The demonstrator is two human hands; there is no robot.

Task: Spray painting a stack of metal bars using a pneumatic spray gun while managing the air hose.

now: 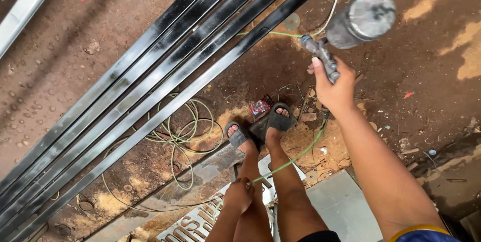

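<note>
The right hand (334, 87) is clamped on the grip of a spray gun (350, 26), held out over the dirt floor (65, 46). The left hand (238, 194) is closed around a green hose (293, 157) by the knees. Black metal bars (165, 76) run diagonally just beyond the sandalled feet (258, 127), above more hose coiled on the floor.

Metal bars (150, 96), crossing from lower left to top centre: glossy black with grey unpainted streaks. Spray gun (350, 26), upper right: dull grey, speckled cup. Hose (185, 131), centre: pale green. Ground (75, 36): reddish brown with tan sandy patches. Sandals (260, 126), centre: dark grey. Small packet (259, 106) beside them: red.
</note>
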